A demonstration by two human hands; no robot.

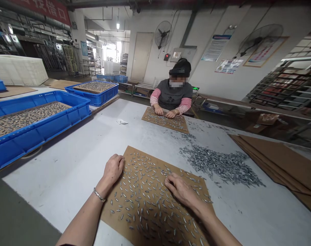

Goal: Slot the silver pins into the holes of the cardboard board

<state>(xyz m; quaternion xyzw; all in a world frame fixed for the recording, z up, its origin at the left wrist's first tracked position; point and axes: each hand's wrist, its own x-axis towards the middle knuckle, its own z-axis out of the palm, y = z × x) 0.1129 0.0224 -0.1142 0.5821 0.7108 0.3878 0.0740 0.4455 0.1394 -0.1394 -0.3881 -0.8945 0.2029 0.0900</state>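
A sheet of brown cardboard (135,235) lies on the white table in front of me, with many small silvery spindle-shaped metal pieces (145,191) spread over it. My left hand (114,167), a bracelet on its wrist, rests at the sheet's left edge with its fingers curled closed; whatever they hold, if anything, is hidden. Over the right part of the sheet, my right hand (177,184) is bent down with thumb and fingertips pressed together among the pieces. What sits between those fingertips is too small to make out.
Beyond the sheet lies a heap of loose metal pieces (219,164). Stacked cardboard (280,160) is at the right. Blue crates (40,130) with piece-covered sheets stand at the left. Across the table (81,153), a co-worker (174,92) has both hands on another cardboard sheet (182,129).
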